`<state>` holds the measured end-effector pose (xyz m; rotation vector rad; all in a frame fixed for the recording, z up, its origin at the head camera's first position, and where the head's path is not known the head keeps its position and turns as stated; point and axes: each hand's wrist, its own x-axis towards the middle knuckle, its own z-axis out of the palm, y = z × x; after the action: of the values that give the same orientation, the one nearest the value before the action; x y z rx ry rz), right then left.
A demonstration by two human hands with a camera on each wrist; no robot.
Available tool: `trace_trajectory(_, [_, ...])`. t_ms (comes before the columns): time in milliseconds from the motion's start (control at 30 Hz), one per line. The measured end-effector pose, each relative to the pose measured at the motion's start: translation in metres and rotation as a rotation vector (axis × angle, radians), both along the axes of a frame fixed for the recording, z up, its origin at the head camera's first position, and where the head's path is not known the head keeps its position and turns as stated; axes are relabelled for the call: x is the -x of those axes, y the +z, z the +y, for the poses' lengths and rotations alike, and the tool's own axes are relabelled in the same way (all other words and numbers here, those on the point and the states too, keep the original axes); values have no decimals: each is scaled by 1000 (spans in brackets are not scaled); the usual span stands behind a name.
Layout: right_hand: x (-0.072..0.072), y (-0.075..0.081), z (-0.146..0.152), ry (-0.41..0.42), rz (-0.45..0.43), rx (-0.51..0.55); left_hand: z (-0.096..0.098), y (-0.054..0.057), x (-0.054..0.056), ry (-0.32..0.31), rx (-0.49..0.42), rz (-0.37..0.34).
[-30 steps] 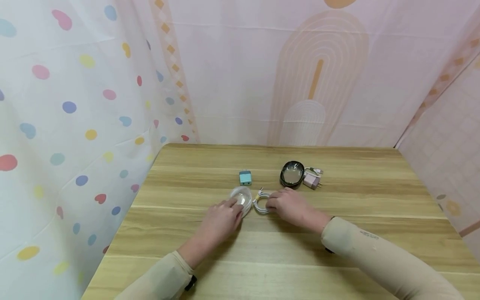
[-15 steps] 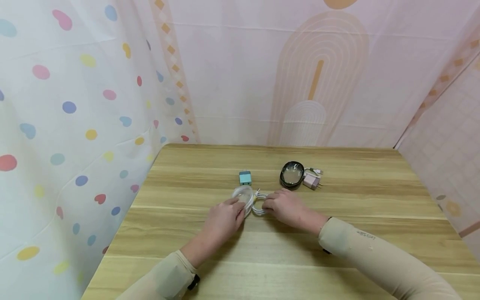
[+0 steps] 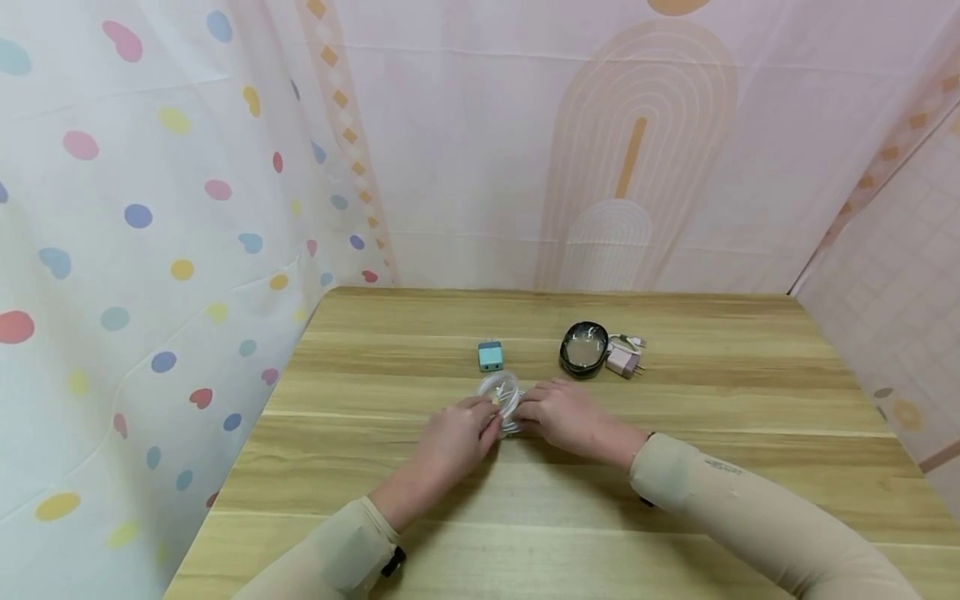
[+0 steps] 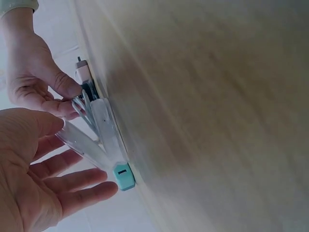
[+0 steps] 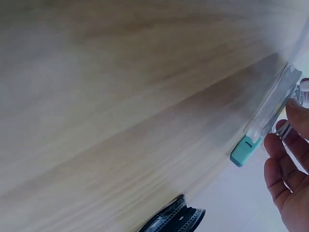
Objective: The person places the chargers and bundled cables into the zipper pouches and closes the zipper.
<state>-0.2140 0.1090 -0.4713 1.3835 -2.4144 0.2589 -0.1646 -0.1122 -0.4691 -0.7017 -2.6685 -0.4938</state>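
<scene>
My left hand [image 3: 448, 440] pinches the edge of a clear round plastic case [image 4: 107, 128] at the table's middle. In the left wrist view the case stands parted like a clam, its lid tilted up from the half on the table. My right hand [image 3: 568, 417] holds a coiled white cable [image 4: 86, 112] between finger and thumb, at the gap between the two halves. Much of the coil is hidden by the fingers and the case. Just behind the case lies a teal two-port charger plug [image 3: 491, 357], touched by neither hand.
Behind my right hand, a black-rimmed round case [image 3: 567, 357] with a clear top lies on the wooden table [image 3: 405, 325]. Beside it are a pink charger plug [image 3: 622, 363] and a short white cable [image 3: 628, 342]. Printed curtains hang behind the table and at its sides.
The clear case has shifted right and its lid has been lifted by my left hand. My right hand has brought the coiled cable leftward, from beside the case to within its outline.
</scene>
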Motion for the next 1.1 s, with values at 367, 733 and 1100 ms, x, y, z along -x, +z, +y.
trace_trajectory(367, [3,-2,-7,-33,-7,21,-2,2,3,16,-158,-70])
trace_trajectory(733, [1,-6,-12,-63,-119,136,-2,5,3,19,-272,-141])
trace_trajectory(1100, [3,-2,-5,-78,-212,186,-3,5,3,41,-236,-150])
